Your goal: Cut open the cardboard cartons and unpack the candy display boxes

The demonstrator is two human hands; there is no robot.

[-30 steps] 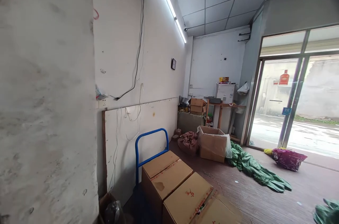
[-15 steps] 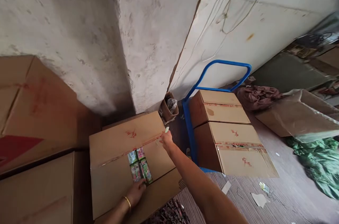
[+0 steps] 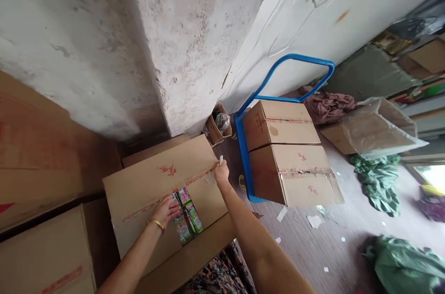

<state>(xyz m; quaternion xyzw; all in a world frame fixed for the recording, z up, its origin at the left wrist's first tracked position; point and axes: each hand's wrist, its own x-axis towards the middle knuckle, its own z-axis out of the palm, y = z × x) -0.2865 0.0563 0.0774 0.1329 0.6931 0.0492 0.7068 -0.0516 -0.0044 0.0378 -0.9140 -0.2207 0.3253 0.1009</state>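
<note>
In front of me is a cardboard box [image 3: 139, 233] with red print and tape along its top seam. A rectangular gap between the flaps shows several colourful green and pink packets [image 3: 189, 216]. My left hand [image 3: 166, 210], with a gold bangle at the wrist, lies on the flap at the left side of this gap, fingers stretched toward the packets. At the box's right edge, by the end of the taped seam, my right hand [image 3: 221, 173] is closed around a small pale object [image 3: 221, 160]. Only its tip shows above the fist, so its kind is unclear.
A blue hand truck [image 3: 243, 155] carries two cartons [image 3: 306, 182] to the right. More cartons [image 3: 52, 243] stand on the left. By the wall sits a small open box [image 3: 215, 131] with plastic inside. Green sacks [image 3: 378, 187] and paper scraps [image 3: 314, 221] lie on the floor.
My left hand has moved from the gap's near edge up to its left side, and its fingers have straightened. My right hand stays at the box's right edge. The view has shifted.
</note>
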